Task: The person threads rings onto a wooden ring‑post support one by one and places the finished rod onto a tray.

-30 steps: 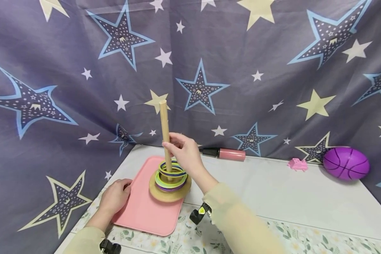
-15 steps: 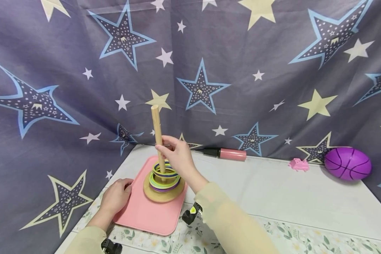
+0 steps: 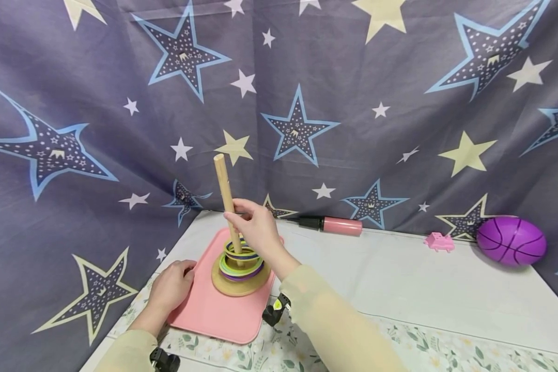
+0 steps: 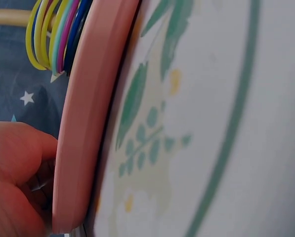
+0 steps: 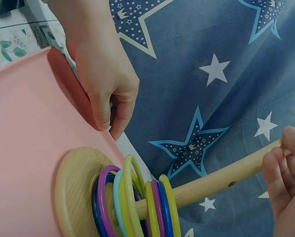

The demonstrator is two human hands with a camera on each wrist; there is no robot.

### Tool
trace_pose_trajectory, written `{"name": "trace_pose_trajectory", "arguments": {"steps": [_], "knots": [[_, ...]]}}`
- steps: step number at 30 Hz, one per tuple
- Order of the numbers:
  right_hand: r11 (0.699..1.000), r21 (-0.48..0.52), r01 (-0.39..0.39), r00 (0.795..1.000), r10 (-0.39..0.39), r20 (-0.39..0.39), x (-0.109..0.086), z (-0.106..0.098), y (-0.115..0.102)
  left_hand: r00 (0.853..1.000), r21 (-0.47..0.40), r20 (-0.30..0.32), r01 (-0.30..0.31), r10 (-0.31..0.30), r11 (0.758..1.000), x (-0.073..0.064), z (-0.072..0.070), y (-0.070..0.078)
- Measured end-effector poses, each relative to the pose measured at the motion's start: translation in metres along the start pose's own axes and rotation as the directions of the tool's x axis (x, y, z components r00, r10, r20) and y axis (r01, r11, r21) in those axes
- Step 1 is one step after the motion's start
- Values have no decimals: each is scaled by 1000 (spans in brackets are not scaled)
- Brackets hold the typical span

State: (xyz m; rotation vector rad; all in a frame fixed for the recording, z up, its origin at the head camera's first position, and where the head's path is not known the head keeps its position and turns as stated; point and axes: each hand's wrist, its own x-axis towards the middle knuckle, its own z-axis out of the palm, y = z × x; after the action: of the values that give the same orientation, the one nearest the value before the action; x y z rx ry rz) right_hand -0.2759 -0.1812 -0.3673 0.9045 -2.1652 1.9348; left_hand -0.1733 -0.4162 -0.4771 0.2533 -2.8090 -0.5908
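My right hand (image 3: pixel 259 230) pinches the wooden pole (image 3: pixel 223 181) of a ring-toss stand between thumb and fingers, partway up. The pole leans left, and its round wooden base (image 3: pixel 219 283) is over the pink tray (image 3: pixel 209 320). Several thin rings (image 5: pixel 132 197) in yellow, blue, purple and green hang loosely around the pole's lower end. At the tray's left edge, my left hand (image 3: pixel 171 288) holds the rim, thumb on the edge. Its other fingers are partly hidden in the left wrist view. Whether the base lies fully flat is hard to tell.
A pink and black hand pump (image 3: pixel 339 226) lies by the back curtain. Farther right are a small pink plastic toy (image 3: pixel 439 242) and a purple ball (image 3: pixel 511 241). The star-patterned curtain (image 3: pixel 297 67) borders the table (image 3: pixel 376 279) behind and on the left.
My right hand has moved the stand a little left on the tray, with its rings. The pole now leans farther left. My left hand has stayed on the tray's edge.
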Motion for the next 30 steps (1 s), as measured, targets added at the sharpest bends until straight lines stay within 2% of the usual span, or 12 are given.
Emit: {"name": "trace_pose_trajectory", "arguments": {"steps": [7,10,15,18,24,28,30], "knots": [[1000,8,-24,1000,24,-2,1,-5,1,1000,17,21,2,-2,1000,5,-1,3],[1000,-2,-29,1000,29,-3,0,-11,2,1000,38,12,4,-5,999,6,-4,5],[996,-79,-34,999,33,-7,-5,-28,1,998,77,-54,-21,25,997,5,-8,15],[984,-174,-30,999,27,-17,-10,-43,2,992,101,-106,-63,74,993,1,-11,25],[924,-380,-28,999,15,-37,-33,-82,10,963,150,-181,-175,201,973,-13,-16,55],[854,-520,-34,999,9,-52,-53,-107,13,941,151,-200,-245,272,958,-23,-16,77],[809,-586,-39,999,11,-51,-64,-118,15,931,149,-206,-275,302,950,-27,-15,88]]}}
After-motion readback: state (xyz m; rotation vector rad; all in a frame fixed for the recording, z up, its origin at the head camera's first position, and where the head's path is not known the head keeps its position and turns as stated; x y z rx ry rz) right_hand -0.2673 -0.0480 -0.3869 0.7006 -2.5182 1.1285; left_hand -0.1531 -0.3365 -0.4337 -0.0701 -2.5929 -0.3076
